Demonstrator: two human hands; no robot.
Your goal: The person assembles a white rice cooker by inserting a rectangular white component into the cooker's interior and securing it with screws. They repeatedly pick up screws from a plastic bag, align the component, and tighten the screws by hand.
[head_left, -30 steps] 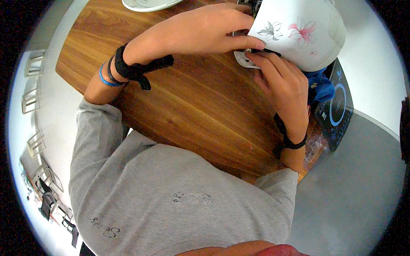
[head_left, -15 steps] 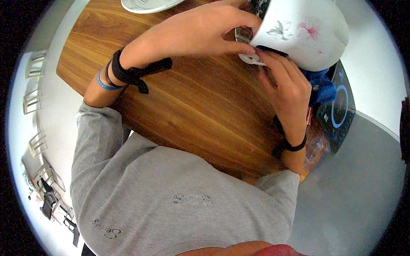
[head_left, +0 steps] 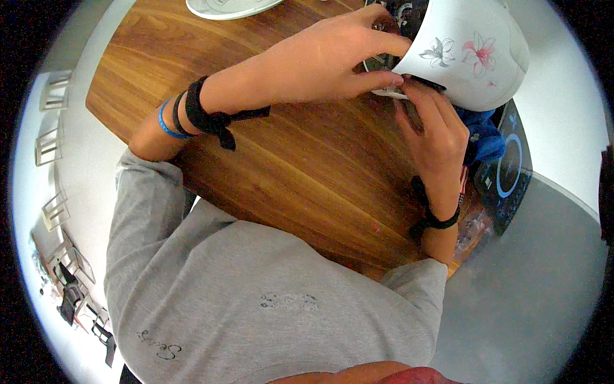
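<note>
A white rounded housing (head_left: 470,54), printed with pink and grey flowers, lies tilted at the far right of the table. Its open end faces left, and what is inside looks dark. My left hand (head_left: 320,61) reaches across to its edge, thumb and fingers bent around the rim. Below it, my right hand (head_left: 435,128) has its fingers curled at the same rim, beside a dark slot; its fingertips almost meet the left thumb. Whatever small part may lie between the fingertips is hidden.
The wooden table (head_left: 268,153) lies under my arms. A white plate (head_left: 233,9) sits at the far edge. Behind my right hand are a blue cloth (head_left: 483,137), a dark panel with a blue ring (head_left: 510,165), and crumpled clear plastic (head_left: 473,233). Chairs (head_left: 57,214) stand far left.
My left hand and forearm have shifted right and slightly nearer. The flowered housing sits a little farther right and lower. My right hand stays at the rim with little movement.
</note>
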